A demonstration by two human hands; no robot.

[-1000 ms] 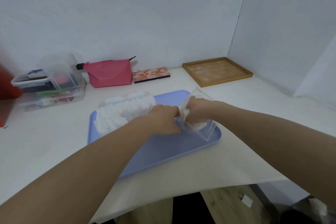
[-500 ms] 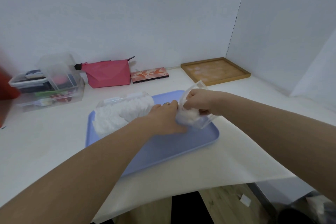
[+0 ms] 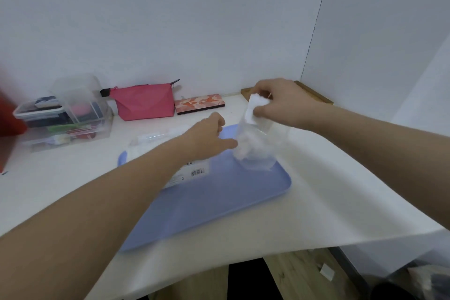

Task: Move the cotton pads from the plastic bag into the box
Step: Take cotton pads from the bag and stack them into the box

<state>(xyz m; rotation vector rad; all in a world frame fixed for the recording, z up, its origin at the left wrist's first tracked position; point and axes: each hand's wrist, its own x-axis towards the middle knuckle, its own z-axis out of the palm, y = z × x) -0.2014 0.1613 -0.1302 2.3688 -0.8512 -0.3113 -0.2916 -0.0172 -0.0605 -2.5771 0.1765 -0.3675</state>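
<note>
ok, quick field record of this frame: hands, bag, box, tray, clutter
right hand: raised, pinching a white cotton pad above the box
left hand: over the plastic bag, thumb by the box; grip blurred
plastic bag: lies on the tray's left, largely hidden by the left forearm
box: clear, on the tray's far right, white pads inside
tray: blue, on the white table
back wall: clear organiser, pink pouch, patterned flat case

Head camera looks forward-down, near the table [image 3: 316, 202].
</note>
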